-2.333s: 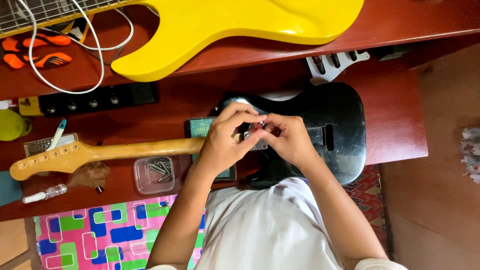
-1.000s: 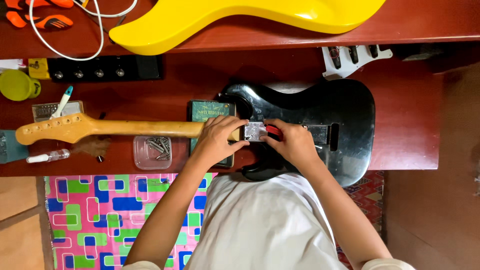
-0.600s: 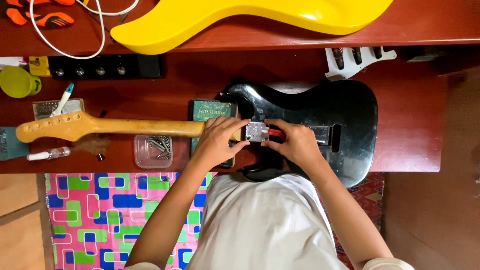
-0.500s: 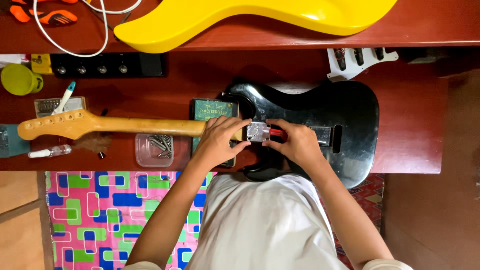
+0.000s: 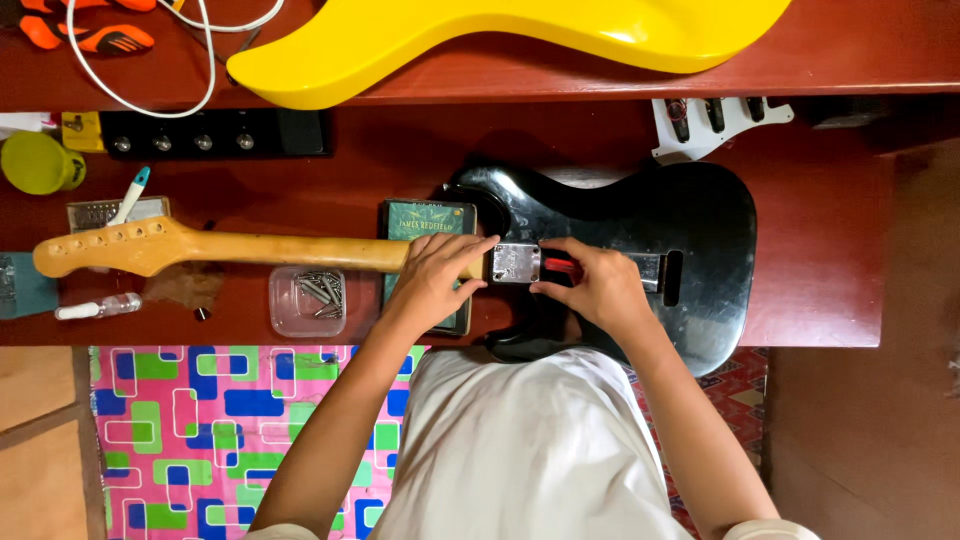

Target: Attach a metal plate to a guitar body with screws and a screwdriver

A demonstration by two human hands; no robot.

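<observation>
I count two guitar bodies from up here: one black guitar body (image 5: 640, 240) lying face down on the red-brown bench (image 5: 830, 250) right in front of me, and one yellow guitar body (image 5: 480, 35) on the shelf (image 5: 860, 60) above it; a single pale wooden neck (image 5: 240, 248) runs out to the left from the black body, with holes along its headstock that I cannot count surely; my left hand (image 5: 435, 280) lies over the heel of that neck, fingers (image 5: 470, 250) spread apart and pressing flat, clamped on nothing; my right hand (image 5: 595, 285) sits on the black body with its fingers (image 5: 560, 262) pinched together on a red-handled screwdriver (image 5: 560, 265), whose tip I cannot make out — it points toward the one silver neck plate (image 5: 515, 263) between the two hands, which lies just beside both sets of fingertips; under the left wrist lies one green book (image 5: 430, 215), partly covered; just left of it stands one clear plastic tub (image 5: 308, 300) holding a heap of screws, too tangled to count; farther left I see one white tube (image 5: 100, 307), one yellow-green cup (image 5: 40, 162), one black strip with knobs (image 5: 200, 133) — four round knobs showing — and one white cable (image 5: 140, 95) looping down from the shelf; one white pickguard (image 5: 720, 120) sits above the black body; below the bench edge lies one patterned mat (image 5: 200, 420) in pink, blue and green.
</observation>
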